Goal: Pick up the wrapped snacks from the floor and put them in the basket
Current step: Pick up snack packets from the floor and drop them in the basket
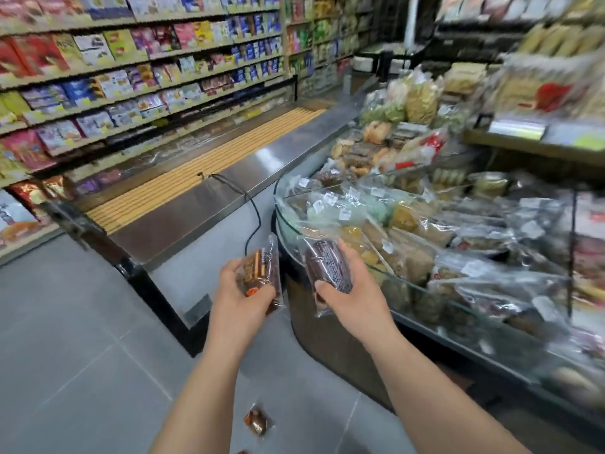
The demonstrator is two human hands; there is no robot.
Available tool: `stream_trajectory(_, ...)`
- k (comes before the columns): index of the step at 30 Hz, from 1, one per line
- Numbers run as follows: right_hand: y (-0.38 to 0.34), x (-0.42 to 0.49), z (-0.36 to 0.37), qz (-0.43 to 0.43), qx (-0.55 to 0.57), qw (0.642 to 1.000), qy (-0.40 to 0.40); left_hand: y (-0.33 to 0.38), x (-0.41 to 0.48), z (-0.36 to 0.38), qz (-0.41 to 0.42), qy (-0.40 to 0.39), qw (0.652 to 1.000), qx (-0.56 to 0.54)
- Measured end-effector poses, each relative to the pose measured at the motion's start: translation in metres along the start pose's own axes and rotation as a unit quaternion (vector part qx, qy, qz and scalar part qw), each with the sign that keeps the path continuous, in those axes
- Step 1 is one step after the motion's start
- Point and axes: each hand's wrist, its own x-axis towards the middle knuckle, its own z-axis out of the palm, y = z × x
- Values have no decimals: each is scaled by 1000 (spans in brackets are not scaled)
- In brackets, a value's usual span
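Note:
My left hand grips a clear-wrapped brown layered snack, held upright in front of me. My right hand grips a second wrapped snack, dark brown with a printed label, right at the curved glass edge of the display bin. A third wrapped brown snack lies on the grey floor between my forearms. The edge of another wrapper shows at the bottom border. No basket is in view.
The glass-fronted bin holds several bagged snacks on my right. A steel chest freezer with a black cable stands ahead. Stocked shelves line the left wall. Grey tiled floor stretches to the left.

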Motion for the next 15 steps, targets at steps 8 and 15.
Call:
stream_trajectory(8,0,-86,-65,40,-29,980,191,17,-34,46,42,-167,985,23)
stream_trajectory(15,9,-172,-135,92,-28,930,354,38,-101,119,85,-334,938,34)
